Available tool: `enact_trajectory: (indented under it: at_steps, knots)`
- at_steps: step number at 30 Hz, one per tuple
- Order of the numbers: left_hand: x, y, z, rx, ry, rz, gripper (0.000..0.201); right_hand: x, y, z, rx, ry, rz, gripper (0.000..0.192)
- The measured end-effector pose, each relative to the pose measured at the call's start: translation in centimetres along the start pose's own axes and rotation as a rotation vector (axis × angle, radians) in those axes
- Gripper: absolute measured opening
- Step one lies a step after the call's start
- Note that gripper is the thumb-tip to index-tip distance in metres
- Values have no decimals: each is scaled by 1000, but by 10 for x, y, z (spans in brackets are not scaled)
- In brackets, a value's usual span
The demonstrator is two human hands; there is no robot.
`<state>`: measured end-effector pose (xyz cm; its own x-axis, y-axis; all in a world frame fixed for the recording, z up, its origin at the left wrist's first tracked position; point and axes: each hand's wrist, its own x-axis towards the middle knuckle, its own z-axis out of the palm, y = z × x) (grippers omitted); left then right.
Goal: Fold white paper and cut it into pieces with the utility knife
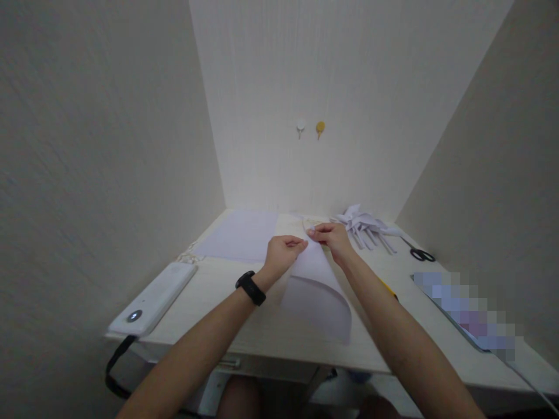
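A white sheet of paper (315, 265) is held between my two hands above the table, its near end curling over toward me. My left hand (283, 254), with a black watch on the wrist, pinches the left side of the sheet near its far end. My right hand (334, 240) pinches the sheet's far end between thumb and fingers, just right of the left hand. Both sets of fingers are closed and only a small gap separates them. The far tip of the paper is partly hidden by the fingers.
White paper sheets (238, 235) lie flat at the back left. Folded paper pieces resembling pinwheels (362, 224) are heaped at the back right, near black-handled scissors (421, 255). A blurred-out tablet-like thing (463, 317), a white device (155, 297) and a yellow tool (388, 288) lie on the table.
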<state>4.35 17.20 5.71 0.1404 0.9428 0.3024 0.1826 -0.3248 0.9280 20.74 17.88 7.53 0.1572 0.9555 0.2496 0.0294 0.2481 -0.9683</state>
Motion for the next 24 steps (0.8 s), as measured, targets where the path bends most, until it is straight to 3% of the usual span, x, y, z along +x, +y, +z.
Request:
enact_trajectory:
  at_steps: [15, 24]
  knots:
    - [-2, 2, 3, -72, -30, -77, 13, 1, 2, -1, -47, 13, -8, 31]
    - [-2, 1, 5, -79, -45, -137, 10, 2, -1, -4, -65, -47, 20, 30]
